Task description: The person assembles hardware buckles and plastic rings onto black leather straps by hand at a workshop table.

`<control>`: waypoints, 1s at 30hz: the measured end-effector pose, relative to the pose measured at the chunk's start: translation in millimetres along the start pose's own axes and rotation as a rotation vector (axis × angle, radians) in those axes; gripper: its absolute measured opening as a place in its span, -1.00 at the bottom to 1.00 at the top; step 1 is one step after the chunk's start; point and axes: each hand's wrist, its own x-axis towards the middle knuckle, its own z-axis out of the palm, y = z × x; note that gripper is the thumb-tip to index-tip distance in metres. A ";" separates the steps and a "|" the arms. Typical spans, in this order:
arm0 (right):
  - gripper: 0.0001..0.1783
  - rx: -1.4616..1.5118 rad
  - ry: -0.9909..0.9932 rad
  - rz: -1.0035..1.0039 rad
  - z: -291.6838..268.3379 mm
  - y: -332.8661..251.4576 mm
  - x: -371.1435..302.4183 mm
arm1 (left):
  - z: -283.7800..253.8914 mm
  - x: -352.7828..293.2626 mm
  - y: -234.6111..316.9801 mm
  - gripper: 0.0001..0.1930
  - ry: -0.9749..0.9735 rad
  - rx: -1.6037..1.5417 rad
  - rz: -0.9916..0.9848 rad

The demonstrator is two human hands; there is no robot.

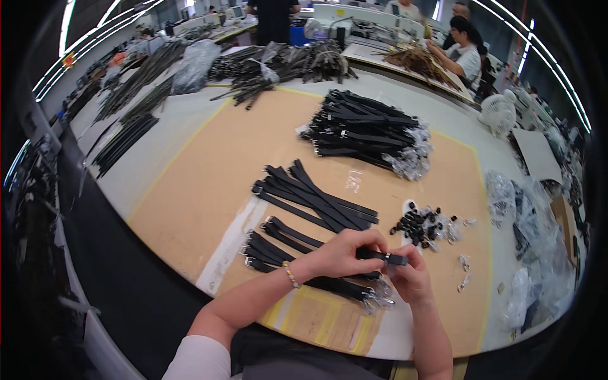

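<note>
Both my hands meet above the near part of the table, closed on one black strap (398,259). My left hand (353,254) grips it along its length, and my right hand (410,276) pinches close to its tip. A small shiny metal piece shows on the strap between my fingers; its exact kind is too small to tell. Beneath my left hand and forearm lie black buckled straps (269,248), some with clear-wrapped ends (379,297). Just beyond, another group of black straps (316,196) fans out, buckles toward the left.
Small black loops and clear-wrapped pieces (421,225) lie scattered right of centre. A large stack of black straps (367,130) sits farther back. Strap bundles (278,66) line the far edge. Plastic bags (538,240) and a white fan (498,114) stand right. Other people work beyond.
</note>
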 end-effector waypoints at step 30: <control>-0.85 -0.578 0.081 0.236 23.8 -13.7 0.9 | 5.0 -7.1 9.1 -0.76 -0.088 0.364 -0.061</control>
